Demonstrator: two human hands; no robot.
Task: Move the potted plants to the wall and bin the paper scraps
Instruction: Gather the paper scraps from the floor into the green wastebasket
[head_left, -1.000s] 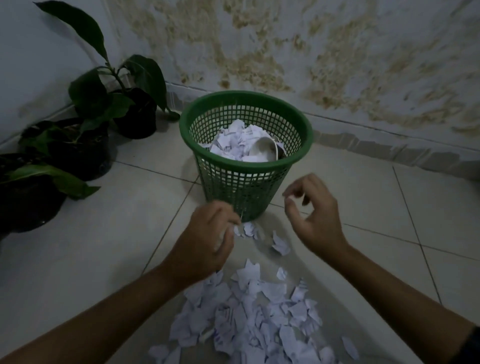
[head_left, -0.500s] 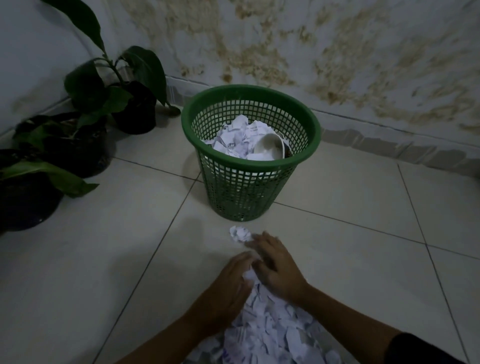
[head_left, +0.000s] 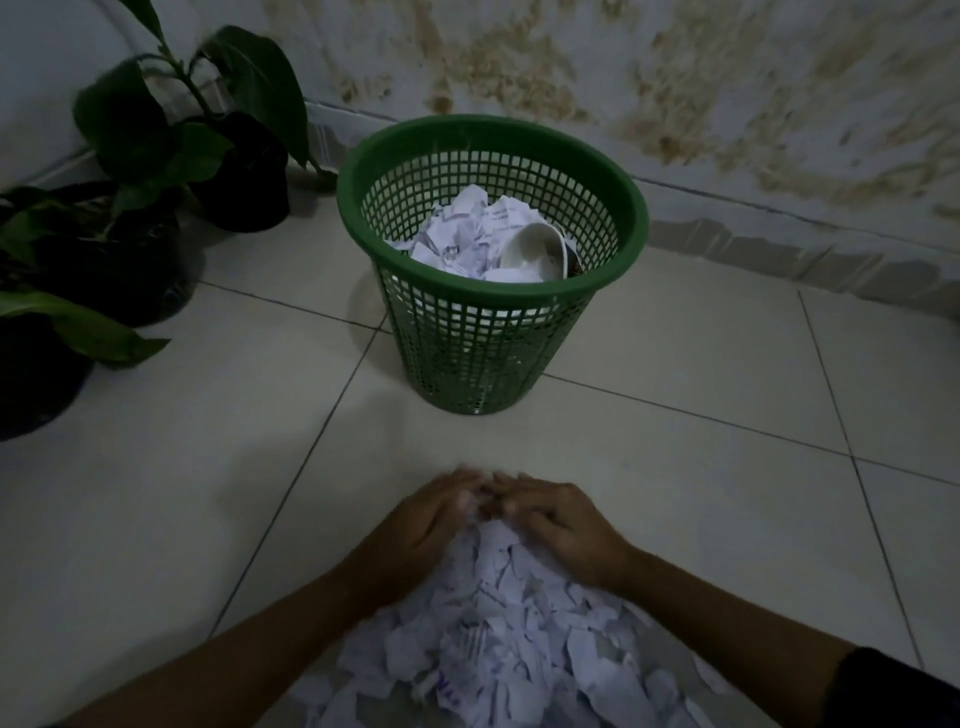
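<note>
A heap of torn white paper scraps (head_left: 514, 639) lies on the tiled floor near the bottom of the head view. My left hand (head_left: 421, 525) and my right hand (head_left: 561, 525) sit side by side on the heap's far end, fingers curled into the scraps and fingertips meeting. Beyond them stands a green mesh bin (head_left: 488, 332), with crumpled paper and a white cup inside. Three potted plants in dark pots line the left wall: a far one (head_left: 244, 176), a middle one (head_left: 114, 260) and a near one (head_left: 36, 374).
A stained wall with a tiled skirting (head_left: 779, 260) runs behind the bin. Bare floor tiles (head_left: 701, 405) spread to the right of the bin and between the bin and my hands.
My hands came down from near the bin's base onto the scrap heap and drew together, raking scraps towards me. The loose scraps that lay beyond the heap are now gathered in.
</note>
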